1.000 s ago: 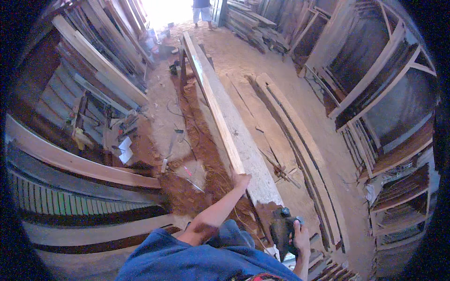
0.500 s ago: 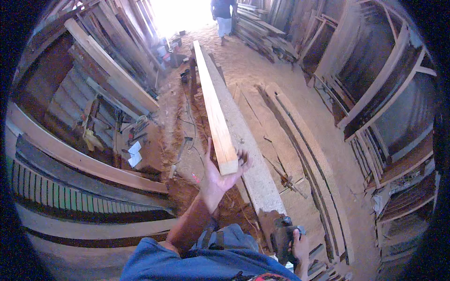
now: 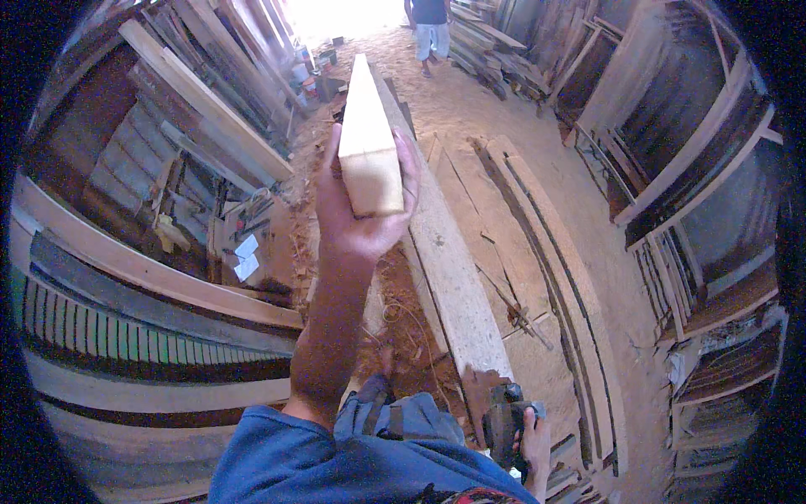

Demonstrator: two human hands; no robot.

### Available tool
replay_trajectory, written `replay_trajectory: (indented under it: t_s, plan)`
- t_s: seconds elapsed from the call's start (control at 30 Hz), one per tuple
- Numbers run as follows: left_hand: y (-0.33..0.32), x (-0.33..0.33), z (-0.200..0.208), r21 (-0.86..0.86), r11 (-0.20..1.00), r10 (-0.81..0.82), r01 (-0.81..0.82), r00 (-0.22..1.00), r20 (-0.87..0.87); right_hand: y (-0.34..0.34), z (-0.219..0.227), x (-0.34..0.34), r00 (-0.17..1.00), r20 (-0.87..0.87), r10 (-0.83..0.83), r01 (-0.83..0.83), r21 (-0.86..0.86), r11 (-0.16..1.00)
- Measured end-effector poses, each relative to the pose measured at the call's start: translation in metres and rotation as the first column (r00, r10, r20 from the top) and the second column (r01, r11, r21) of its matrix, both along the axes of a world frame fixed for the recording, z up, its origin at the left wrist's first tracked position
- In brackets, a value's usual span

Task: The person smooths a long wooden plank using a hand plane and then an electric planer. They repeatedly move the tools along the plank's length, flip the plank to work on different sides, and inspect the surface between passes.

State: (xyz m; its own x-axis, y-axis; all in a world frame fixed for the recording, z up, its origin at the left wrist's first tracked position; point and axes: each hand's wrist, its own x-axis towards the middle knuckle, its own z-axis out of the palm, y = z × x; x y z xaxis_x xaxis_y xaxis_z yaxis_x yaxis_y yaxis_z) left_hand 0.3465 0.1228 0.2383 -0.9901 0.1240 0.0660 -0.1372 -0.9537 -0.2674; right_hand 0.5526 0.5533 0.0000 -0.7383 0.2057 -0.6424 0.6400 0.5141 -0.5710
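My left hand (image 3: pixel 367 227) is wrapped from below around the near end of a long, pale, squared wooden beam (image 3: pixel 371 179), thumb and fingers on opposite sides. That end is raised toward me, and the beam runs away to its far end near a low support. At the lower right, my right hand (image 3: pixel 535 445) grips a dark handheld power tool (image 3: pixel 504 420) that looks like an electric planer. The tool rests on the near end of a wide, dusty plank (image 3: pixel 457 294) lying beneath and beside the beam.
Sawdust and shavings cover the ground. Long boards (image 3: pixel 554 286) lie to the right, near a clamp-like tool (image 3: pixel 527 321). Stacked timber (image 3: pixel 495 55) and frames line the right side; planks and a slatted piece (image 3: pixel 143 336) fill the left. A person (image 3: pixel 430 29) stands by the bright opening.
My left hand has lifted the beam's near end higher, and its end face now tilts up toward me. My right hand stays on the power tool. The person at the back has moved slightly.
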Motion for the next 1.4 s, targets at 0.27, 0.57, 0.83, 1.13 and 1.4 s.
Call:
replay_trajectory:
  t_s: [0.27, 0.57, 0.83, 1.13, 1.4]
  plan:
    - [-0.003, -0.014, 0.027, 0.009, 0.999, 0.046, -0.046, 0.998, 0.037, 0.002, 0.000, -0.003, 0.999, -0.031, 0.016, -0.018, -0.053, 0.998]
    - [0.008, -0.030, 0.027, -0.298, 0.940, 0.155, -0.168, 0.986, -0.066, 0.009, -0.015, 0.000, 0.997, -0.063, 0.039, -0.039, 0.003, 0.999]
    - [0.017, -0.044, 0.037, -0.279, 0.939, 0.191, -0.202, 0.979, -0.067, 0.008, -0.010, -0.002, 0.998, -0.019, 0.057, -0.056, 0.029, 0.998]
    - [0.020, -0.049, 0.031, -0.271, 0.942, 0.187, -0.197, 0.980, -0.063, 0.008, -0.011, -0.002, 0.996, -0.044, 0.072, -0.071, 0.014, 0.997]
    - [0.022, -0.051, 0.019, -0.184, 0.970, 0.132, -0.162, 0.978, -0.163, 0.010, -0.011, -0.002, 0.996, -0.055, 0.072, -0.072, -0.008, 0.997]
